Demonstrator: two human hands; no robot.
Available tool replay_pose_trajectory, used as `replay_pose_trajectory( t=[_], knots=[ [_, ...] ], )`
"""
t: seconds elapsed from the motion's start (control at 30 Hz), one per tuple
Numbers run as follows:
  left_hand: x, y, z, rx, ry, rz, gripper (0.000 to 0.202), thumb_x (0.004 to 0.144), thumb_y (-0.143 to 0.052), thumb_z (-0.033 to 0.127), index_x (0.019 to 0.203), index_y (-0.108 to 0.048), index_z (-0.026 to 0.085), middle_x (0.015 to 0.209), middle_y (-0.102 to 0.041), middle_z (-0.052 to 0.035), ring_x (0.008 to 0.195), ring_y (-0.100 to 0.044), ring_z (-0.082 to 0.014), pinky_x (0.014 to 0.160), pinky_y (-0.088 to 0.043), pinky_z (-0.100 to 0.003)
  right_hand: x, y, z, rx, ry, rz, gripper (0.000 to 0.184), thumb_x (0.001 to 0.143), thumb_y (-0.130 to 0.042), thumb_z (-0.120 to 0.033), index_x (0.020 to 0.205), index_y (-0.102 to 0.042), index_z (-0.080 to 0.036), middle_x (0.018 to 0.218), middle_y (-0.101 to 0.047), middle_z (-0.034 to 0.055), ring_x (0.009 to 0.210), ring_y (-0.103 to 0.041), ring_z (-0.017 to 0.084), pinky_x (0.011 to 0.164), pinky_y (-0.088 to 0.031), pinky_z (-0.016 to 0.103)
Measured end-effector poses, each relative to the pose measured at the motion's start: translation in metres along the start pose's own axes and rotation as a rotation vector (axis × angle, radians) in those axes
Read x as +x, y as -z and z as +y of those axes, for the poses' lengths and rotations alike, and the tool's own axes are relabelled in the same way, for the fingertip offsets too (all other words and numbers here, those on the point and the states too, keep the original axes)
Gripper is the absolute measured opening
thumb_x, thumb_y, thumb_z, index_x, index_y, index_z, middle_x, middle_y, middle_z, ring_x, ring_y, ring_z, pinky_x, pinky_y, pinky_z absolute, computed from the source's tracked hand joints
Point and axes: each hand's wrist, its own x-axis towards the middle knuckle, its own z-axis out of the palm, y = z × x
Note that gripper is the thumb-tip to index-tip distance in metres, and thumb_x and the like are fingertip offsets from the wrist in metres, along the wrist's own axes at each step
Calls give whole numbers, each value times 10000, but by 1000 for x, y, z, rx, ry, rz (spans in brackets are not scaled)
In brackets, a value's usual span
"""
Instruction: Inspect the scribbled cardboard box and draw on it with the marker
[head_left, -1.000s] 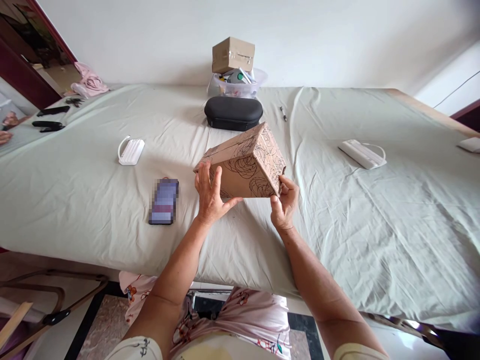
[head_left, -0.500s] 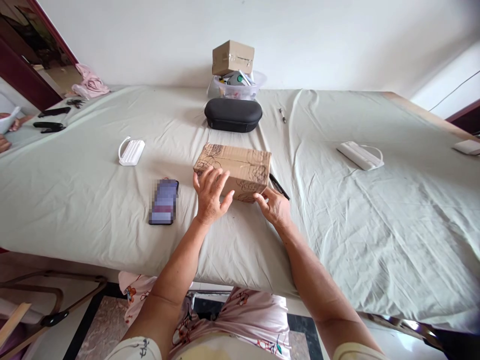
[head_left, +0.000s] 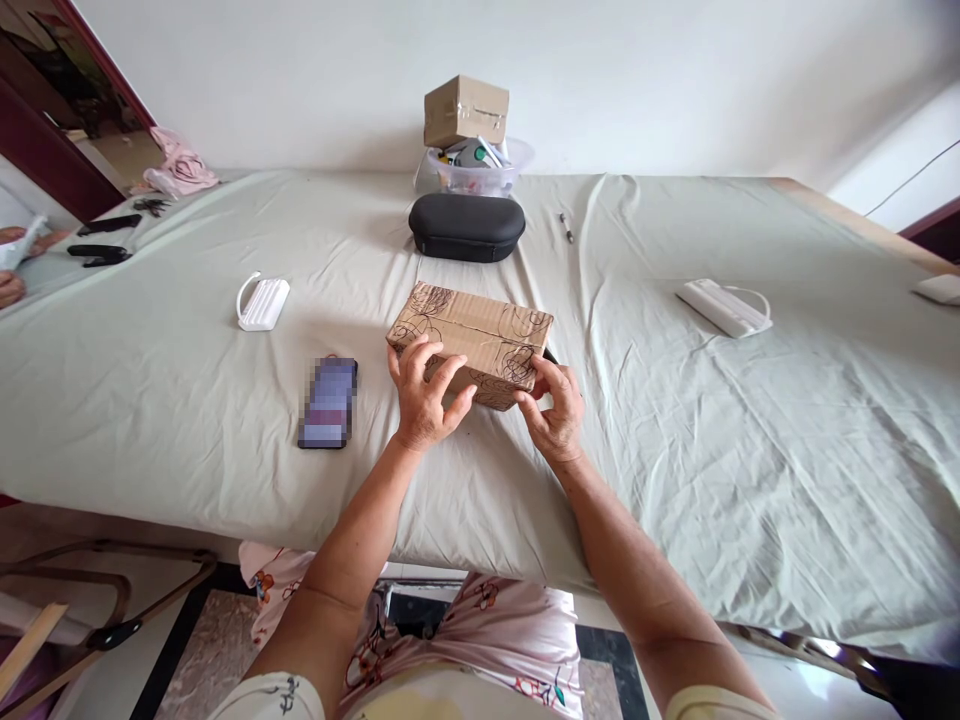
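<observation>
A cardboard box point(head_left: 480, 325) with black looping scribbles on its top and sides rests on the cloth in front of me, slightly turned. My left hand point(head_left: 427, 400) holds its left front part, fingers spread over the edge and thumb toward the front face. At the right front corner, my right hand point(head_left: 553, 408) grips the box with fingers on the side and thumb at the front. A black pen point(head_left: 550, 355) pokes out behind that corner, mostly hidden by the box and hand.
A phone point(head_left: 328, 403) lies left of the box. White power banks point(head_left: 264, 304) with cables sit at either side. Behind are a black zip case point(head_left: 466, 228), a thin pen point(head_left: 566, 228), and a plastic basket point(head_left: 480, 182) topped by another carton point(head_left: 466, 110). Another person's hand point(head_left: 10, 288) shows far left.
The box has turned a little, its right end shifting right and toward me. My right hand has risen from the lower corner to grip the right end, covering most of the pen.
</observation>
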Motion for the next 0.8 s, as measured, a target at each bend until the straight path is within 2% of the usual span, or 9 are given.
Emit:
replay_pose_trajectory(
  t=[0.1, 0.17, 0.27, 0.33, 0.43, 0.53, 0.67, 0.8],
  knots=[
    [-2, -3, 2, -4, 7, 11, 490, 976, -598, 616, 1276, -696, 241, 1420, -576, -151, 1556, -426, -387, 1346, -169, -614, 0, -1, -4, 23, 20, 3, 494, 989, -693, -570, 1370, -682, -256, 843, -636, 22, 663, -569, 164, 647, -582, 360],
    [-4, -7, 4, 10, 7, 23, 589, 978, -579, 668, 1350, -652, 217, 1500, -547, -183, 1595, -379, -406, 1337, -185, -631, -2, -3, -7, 65, 53, 14, 447, 1002, -699, -499, 1377, -678, -258, 803, -625, 5, 651, -570, 156, 632, -573, 337],
    [-8, -11, 7, 24, 11, 11, 728, 982, -554, 717, 1491, -564, 197, 1657, -433, -230, 1651, -288, -428, 1330, -201, -656, -5, -6, -15, 102, 111, -6, 390, 1019, -688, -396, 1380, -676, -248, 766, -632, -6, 634, -586, 146, 629, -573, 316],
    [-10, -12, 9, 4, -10, -21, 777, 966, -557, 749, 1540, -537, 225, 1740, -332, -213, 1686, -201, -431, 1335, -224, -650, -7, -8, -21, 89, 141, -58, 366, 1038, -653, -355, 1381, -681, -232, 763, -661, 6, 626, -617, 148, 626, -586, 313],
    [-11, -12, 12, -38, -83, -44, 721, 982, -553, 722, 1548, -539, 274, 1773, -286, -167, 1705, -170, -402, 1339, -286, -616, -9, -11, -31, 81, 231, -129, 390, 1056, -593, -245, 1440, -659, -226, 849, -743, 48, 684, -695, 156, 642, -610, 297],
    [-9, -11, 14, -75, -142, -10, 571, 1052, -519, 582, 1511, -561, 244, 1731, -362, -183, 1691, -250, -356, 1328, -357, -575, -8, -12, -34, 61, 305, -132, 458, 1052, -562, -161, 1497, -627, -244, 950, -795, 68, 722, -731, 146, 666, -617, 270],
    [-8, -11, 15, -71, -119, -7, 479, 1076, -489, 506, 1448, -603, 229, 1672, -455, -182, 1678, -294, -353, 1313, -397, -581, -7, -9, -26, -35, 251, -153, 387, 1065, -543, -224, 1416, -705, -244, 821, -775, 44, 619, -681, 140, 615, -586, 264],
    [-7, -12, 16, -112, -119, 7, 460, 1066, -502, 466, 1453, -583, 230, 1673, -451, -183, 1671, -310, -366, 1321, -382, -596, -7, -5, -17, -77, 153, -123, 382, 1060, -557, -298, 1398, -722, -233, 904, -807, 75, 657, -706, 156, 655, -608, 293]
  ],
)
